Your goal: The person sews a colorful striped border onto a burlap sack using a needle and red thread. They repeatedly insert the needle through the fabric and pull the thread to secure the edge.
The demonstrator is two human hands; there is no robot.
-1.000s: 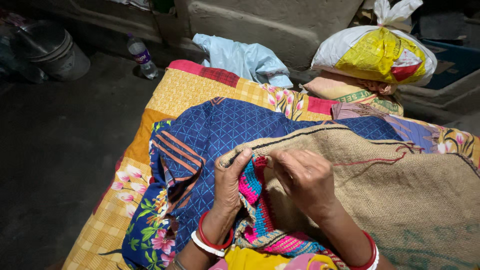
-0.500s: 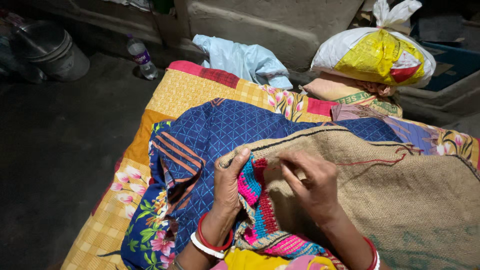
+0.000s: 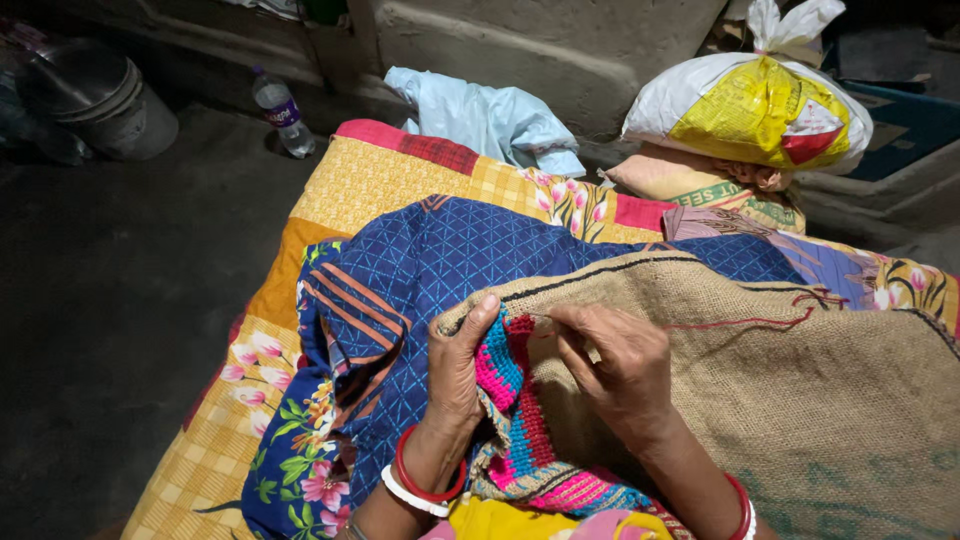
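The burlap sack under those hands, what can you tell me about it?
The burlap sack is coarse tan jute, loosely woven, with a dark line near its upper edge and thin red thread marks. It lies draped over a blue quilted cloth. Along its left edge runs a band of bright stitching in pink, blue and red. The left hand pinches that edge, thumb on top; the right hand rests on the weave, fingertips pinched at the stitched border. Faint green print shows lower right.

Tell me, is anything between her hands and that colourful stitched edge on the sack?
Nothing visible. The left hand grips the burlap sack right at its colourful stitched edge, and the right hand rests on the sack beside it, fingertips pinched together.
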